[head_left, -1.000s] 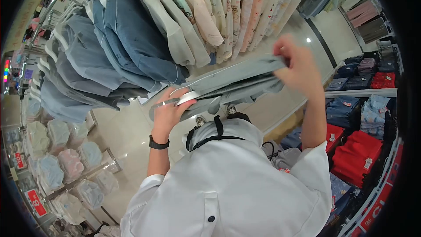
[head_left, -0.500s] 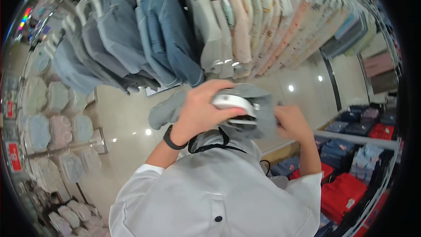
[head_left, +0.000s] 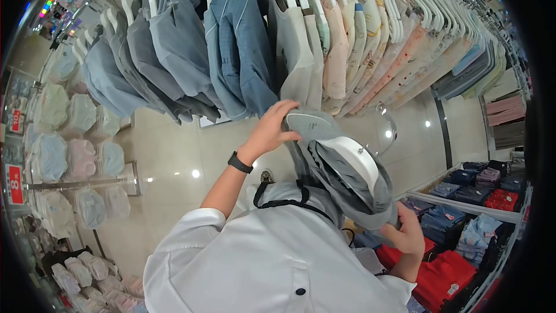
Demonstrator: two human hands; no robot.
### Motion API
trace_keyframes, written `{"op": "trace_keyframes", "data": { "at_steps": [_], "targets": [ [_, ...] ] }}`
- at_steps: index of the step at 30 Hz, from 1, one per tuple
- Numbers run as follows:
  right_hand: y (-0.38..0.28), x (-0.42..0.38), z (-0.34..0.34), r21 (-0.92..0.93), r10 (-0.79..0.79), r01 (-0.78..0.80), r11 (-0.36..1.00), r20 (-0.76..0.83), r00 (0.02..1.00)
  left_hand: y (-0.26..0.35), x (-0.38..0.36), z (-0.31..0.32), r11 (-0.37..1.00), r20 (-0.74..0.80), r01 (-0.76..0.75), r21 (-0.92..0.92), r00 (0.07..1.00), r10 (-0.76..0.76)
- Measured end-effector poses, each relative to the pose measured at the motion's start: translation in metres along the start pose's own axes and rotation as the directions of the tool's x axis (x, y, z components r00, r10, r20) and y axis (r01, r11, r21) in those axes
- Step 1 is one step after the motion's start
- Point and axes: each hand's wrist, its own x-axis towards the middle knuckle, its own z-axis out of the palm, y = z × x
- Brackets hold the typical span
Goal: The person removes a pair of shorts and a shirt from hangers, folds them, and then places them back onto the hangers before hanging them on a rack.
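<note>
A grey long-sleeved garment point(head_left: 347, 200) hangs in front of my waist, stretched between my two hands. Its neck opening faces up, and a white hanger point(head_left: 360, 161) sits inside it, partly covered by the cloth. My left hand point(head_left: 271, 133), with a black band on the wrist, is closed on one shoulder edge of the garment, thumb on the near side. At the opposite end, lower right, my right hand point(head_left: 406, 233) pinches the other edge between thumb and fingers. The hanger's clear hook point(head_left: 392, 124) stands out over the floor.
A rail of hung clothes point(head_left: 243, 52) runs across the front, blue-grey at left and pale prints at right. Packaged items point(head_left: 49, 162) hang on racks at left. Folded clothes, including red ones point(head_left: 443, 275), fill a bin at right. Shiny tiled floor point(head_left: 168, 150) lies between.
My left hand has moved off the white hanger to the garment's shoulder edge. My right hand has moved down and right, and the garment is now spread diagonally between both hands.
</note>
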Motion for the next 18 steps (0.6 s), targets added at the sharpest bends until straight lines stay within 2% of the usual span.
{"op": "trace_keyframes", "data": {
  "at_steps": [1,2,3,4,6,7,8,9,10,12,14,16,17,18],
  "targets": [
    [-0.003,0.0,0.009,0.169,-0.019,0.017,0.986,0.007,1.0,-0.007,0.005,0.005,1.0,-0.004,-0.003,-0.002,1.0,0.003],
    [-0.009,0.002,0.018,0.332,-0.04,0.032,0.943,0.016,0.999,-0.016,0.014,0.01,0.969,-0.161,-0.038,-0.245,0.987,-0.002],
    [-0.021,0.002,0.026,0.479,-0.015,-0.021,0.878,0.071,0.997,-0.025,0.024,0.015,0.88,-0.311,-0.109,-0.462,0.949,-0.046],
    [-0.025,0.005,0.034,0.474,-0.016,-0.023,0.88,0.078,0.997,-0.032,0.037,0.017,0.88,-0.318,-0.108,-0.462,0.947,-0.05],
    [-0.032,0.01,0.049,0.494,-0.154,0.073,0.867,0.126,0.98,-0.05,0.064,0.022,0.749,-0.393,0.029,-0.661,0.838,-0.379],
    [-0.037,0.017,0.052,0.476,-0.211,0.108,0.873,0.17,0.963,-0.066,0.069,0.025,0.748,-0.398,0.022,-0.663,0.836,-0.377],
    [-0.046,0.023,0.058,0.47,-0.217,0.114,0.875,0.17,0.961,-0.092,0.072,0.031,0.512,-0.166,0.068,-0.856,0.902,-0.399],
    [-0.058,0.028,0.069,0.514,-0.218,0.132,0.848,0.11,0.97,-0.116,0.069,0.04,0.235,0.071,0.159,-0.959,0.937,-0.342],
    [-0.069,0.035,0.079,0.557,-0.214,0.152,0.816,0.048,0.976,-0.138,0.069,0.06,0.276,0.043,0.157,-0.948,0.924,-0.381],
    [-0.086,0.061,0.094,0.556,-0.25,0.232,0.798,-0.044,0.967,-0.126,0.057,0.071,0.541,0.038,0.312,-0.781,0.889,-0.457],
    [-0.107,0.088,0.106,0.534,-0.28,0.312,0.786,-0.142,0.949,-0.194,0.038,0.099,0.771,0.157,0.355,-0.528,0.934,-0.322],
    [-0.123,0.108,0.117,0.532,-0.278,0.347,0.772,-0.207,0.938,-0.256,0.028,0.127,0.64,0.283,0.444,-0.627,0.895,-0.344],
    [-0.13,0.118,0.119,0.472,-0.321,0.382,0.795,-0.207,0.924,-0.256,0.023,0.129,0.636,0.292,0.447,-0.628,0.894,-0.34],
    [-0.138,0.13,0.121,0.407,-0.37,0.421,0.811,-0.202,0.907,-0.254,0.018,0.129,0.462,0.262,0.444,-0.768,0.875,-0.407]
  ]
}}
